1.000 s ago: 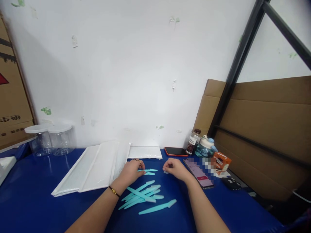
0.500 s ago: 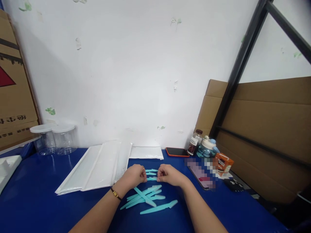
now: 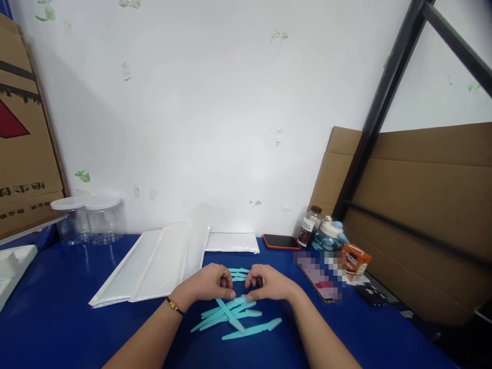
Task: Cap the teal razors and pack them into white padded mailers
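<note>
Several teal plastic knives (image 3: 230,313) lie in a loose pile on the blue table (image 3: 57,318), one more teal knife (image 3: 251,329) lying apart at the front. My left hand (image 3: 209,283) and my right hand (image 3: 267,283) sit close together just behind the pile, fingers curled, fingertips pinching at the pale tips of the topmost knives between them. A few more teal knives (image 3: 238,273) lie just beyond my fingers. A gold bracelet is on my left wrist.
White plastic bags (image 3: 154,264) lie flat at the left, two clear jars (image 3: 88,220) behind them. A phone with an orange case (image 3: 280,241), a brown bottle (image 3: 309,225), a blue-capped jar (image 3: 328,234), an orange box (image 3: 355,260) and a second phone (image 3: 317,274) stand at the right. Cardboard lines both sides.
Both hands came together from apart and moved toward me, down onto the top of the knife pile. The camera shifted slightly.
</note>
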Demonstrator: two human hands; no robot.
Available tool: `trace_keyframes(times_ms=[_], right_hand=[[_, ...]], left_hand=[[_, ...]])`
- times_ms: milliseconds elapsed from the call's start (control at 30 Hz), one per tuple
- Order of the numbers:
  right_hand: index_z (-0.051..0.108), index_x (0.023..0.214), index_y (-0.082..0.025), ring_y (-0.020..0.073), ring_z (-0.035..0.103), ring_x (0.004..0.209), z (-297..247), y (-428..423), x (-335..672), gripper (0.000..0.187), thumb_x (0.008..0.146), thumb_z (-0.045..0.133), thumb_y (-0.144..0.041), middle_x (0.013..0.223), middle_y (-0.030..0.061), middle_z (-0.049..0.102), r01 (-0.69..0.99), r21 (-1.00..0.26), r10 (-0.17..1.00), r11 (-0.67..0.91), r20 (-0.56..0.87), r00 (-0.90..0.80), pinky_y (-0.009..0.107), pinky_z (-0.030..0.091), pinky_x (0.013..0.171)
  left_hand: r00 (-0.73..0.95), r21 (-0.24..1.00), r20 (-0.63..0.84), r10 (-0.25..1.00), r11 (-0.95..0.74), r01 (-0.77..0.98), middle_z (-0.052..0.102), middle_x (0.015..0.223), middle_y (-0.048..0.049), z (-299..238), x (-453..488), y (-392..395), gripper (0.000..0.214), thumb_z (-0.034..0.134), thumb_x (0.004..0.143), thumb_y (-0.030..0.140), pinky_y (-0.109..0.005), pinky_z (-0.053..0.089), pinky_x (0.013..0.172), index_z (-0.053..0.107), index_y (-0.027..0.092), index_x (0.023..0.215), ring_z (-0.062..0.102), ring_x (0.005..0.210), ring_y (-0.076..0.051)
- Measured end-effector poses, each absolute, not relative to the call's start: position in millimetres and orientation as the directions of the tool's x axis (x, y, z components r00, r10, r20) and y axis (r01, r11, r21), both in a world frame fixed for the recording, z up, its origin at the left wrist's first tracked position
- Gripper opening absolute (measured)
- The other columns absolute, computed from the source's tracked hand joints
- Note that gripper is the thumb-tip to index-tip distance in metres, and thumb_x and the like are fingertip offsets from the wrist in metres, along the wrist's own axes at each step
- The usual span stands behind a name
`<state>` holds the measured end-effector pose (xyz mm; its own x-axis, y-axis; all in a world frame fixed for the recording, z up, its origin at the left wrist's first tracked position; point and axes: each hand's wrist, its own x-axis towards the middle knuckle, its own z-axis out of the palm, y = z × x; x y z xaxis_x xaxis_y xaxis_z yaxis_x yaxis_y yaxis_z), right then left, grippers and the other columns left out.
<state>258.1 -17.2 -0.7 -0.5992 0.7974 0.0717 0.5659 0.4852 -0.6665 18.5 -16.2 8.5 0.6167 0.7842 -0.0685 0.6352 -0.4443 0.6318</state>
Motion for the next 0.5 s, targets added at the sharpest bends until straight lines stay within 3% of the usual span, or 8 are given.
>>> trace_keyframes(times_ms=[133,300,500], right_hand=[[0.068,0.076,-0.019,0.0088,0.048,0.065,-1.9,-21.2,246.1,0.025,0.062,0.076,-0.038,0.078,-0.0024,0.051,0.524,-0.685,0.761,0.507,0.070,-0.645,0.019,0.037,0.057],[0.065,0.073,-0.017,0.0076,0.046,0.060,-5.7,-16.4,249.4,0.012,0.069,0.070,-0.027,0.075,-0.0025,0.051,0.528,-0.723,0.789,0.445,0.038,-0.614,0.018,0.035,0.053],[0.064,0.073,-0.015,0.0094,0.045,0.061,-2.9,-13.8,256.1,0.014,0.071,0.068,-0.029,0.072,-0.0008,0.055,0.503,-0.773,0.860,0.387,0.105,-0.500,0.019,0.035,0.053]], left_hand=[[0.652,0.630,-0.159,0.741,-0.433,0.645,0.060,0.069,0.0025,6.9,21.1,-21.8,0.038,0.073,0.053,0.048,-0.018,0.035,0.049,0.068,0.021,0.079,0.053,0.061,-0.012],[0.616,0.625,-0.102,0.781,-0.431,0.650,0.060,0.064,0.0014,8.3,23.8,-22.2,0.028,0.059,0.068,0.044,-0.019,0.033,0.049,0.068,0.018,0.075,0.048,0.057,-0.010],[0.607,0.589,-0.031,0.794,-0.476,0.653,0.056,0.060,0.0021,12.4,27.1,-22.4,0.031,0.051,0.074,0.045,-0.020,0.028,0.048,0.066,0.018,0.075,0.041,0.054,-0.009]])
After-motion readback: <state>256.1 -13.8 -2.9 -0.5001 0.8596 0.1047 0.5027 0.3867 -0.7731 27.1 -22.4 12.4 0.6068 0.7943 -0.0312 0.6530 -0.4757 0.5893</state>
